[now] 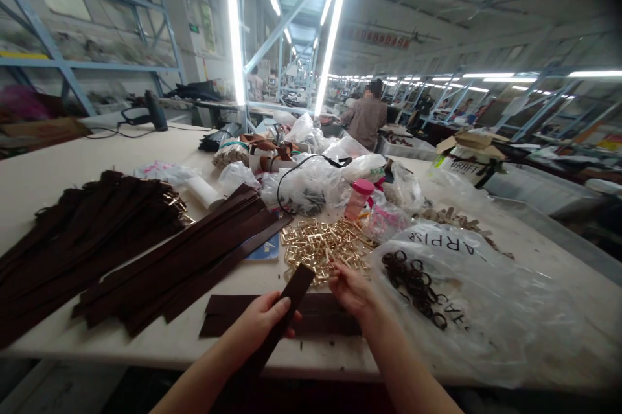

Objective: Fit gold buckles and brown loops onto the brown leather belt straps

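Observation:
My left hand (275, 320) grips a dark brown leather strap (299, 283), thumb on top, its end pointing up and away from me. Beneath it, more brown straps (228, 310) lie flat across the table's front. At the near edge of a heap of gold-coloured metal buckles (311, 239), my right hand (350, 287) has its fingertips pinched on a buckle, which the fingers partly hide. To the left are a fanned stack of brown straps (189, 258) and a larger bundle of finished-looking straps (87, 226) with gold metal at their far ends.
Dark strap loops (413, 284) lie on a clear plastic bag (486, 297) at the right. Behind the buckles stand a pink-lidded jar (358, 199) and crumpled bags (306, 187). A blue booklet (265, 250) lies partly under straps. A person (367, 117) stands farther back.

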